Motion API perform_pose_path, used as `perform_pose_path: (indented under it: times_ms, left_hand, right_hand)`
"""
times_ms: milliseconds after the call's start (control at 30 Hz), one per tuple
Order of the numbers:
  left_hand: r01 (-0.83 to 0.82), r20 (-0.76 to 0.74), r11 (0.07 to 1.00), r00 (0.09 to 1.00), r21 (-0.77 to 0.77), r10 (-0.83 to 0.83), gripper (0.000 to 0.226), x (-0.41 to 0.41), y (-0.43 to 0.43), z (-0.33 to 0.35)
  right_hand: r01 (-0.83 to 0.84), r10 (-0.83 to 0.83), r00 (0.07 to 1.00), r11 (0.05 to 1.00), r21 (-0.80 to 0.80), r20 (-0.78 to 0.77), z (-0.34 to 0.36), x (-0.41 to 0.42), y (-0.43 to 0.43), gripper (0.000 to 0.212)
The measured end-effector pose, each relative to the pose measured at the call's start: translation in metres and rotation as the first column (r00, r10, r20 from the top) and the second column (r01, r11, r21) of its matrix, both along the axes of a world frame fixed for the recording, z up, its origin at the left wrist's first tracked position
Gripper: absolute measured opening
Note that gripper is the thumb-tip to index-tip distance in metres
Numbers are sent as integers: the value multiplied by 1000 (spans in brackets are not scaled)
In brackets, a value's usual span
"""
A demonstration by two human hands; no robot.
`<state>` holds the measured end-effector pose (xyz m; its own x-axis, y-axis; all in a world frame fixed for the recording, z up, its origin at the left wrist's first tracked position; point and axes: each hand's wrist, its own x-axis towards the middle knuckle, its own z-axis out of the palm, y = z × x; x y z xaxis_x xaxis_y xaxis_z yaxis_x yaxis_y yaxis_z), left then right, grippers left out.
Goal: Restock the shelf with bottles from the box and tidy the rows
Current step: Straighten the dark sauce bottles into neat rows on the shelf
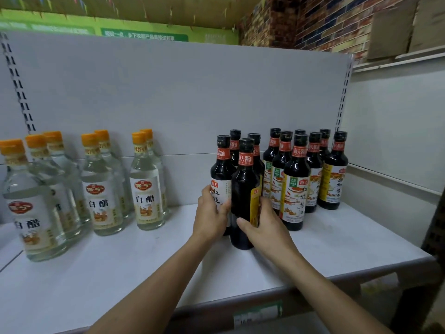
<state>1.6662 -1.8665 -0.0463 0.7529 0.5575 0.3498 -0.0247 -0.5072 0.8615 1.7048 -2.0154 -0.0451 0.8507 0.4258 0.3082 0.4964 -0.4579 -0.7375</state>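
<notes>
Finds left hand wrapped round white-labelled bottle, right hand clasping front dark bottle just beside it, both upright on shelf.

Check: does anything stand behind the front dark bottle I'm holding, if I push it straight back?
Yes. The left hand and right hand clasp the front bottle; a white-labelled bottle and other dark bottles stand right behind it, filling the way to the back panel.

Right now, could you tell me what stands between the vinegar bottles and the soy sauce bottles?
Nothing: the head view shows bare shelf between vinegar bottles and soy sauce bottles.
</notes>
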Motion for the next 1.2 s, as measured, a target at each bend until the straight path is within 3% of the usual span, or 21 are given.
perform_pose_path:
  times_ms: [233, 567, 900, 1200]
  left_hand:
    - [-166, 26, 981, 986, 98, 165, 56, -10, 10, -5]
    - [-263, 63, 956, 964, 132, 257, 64, -21, 30, -10]
    - [-294, 63, 943, 956, 153, 288, 69, -21, 45, -14]
    - [-277, 93, 957, 959, 93, 268, 61, -18, 53, -16]
  right_hand:
    - [-46, 45, 999, 998, 31, 18, -7, 4, 10, 72]
    - [-107, 106, 994, 992, 66, 6, -13, 8, 33, 75]
    - [-160, 165, 985, 984, 79, -58, -14, 18, 53, 73]
    - [-132, 132, 991, 991, 13, -21, -11, 27, 74, 82]
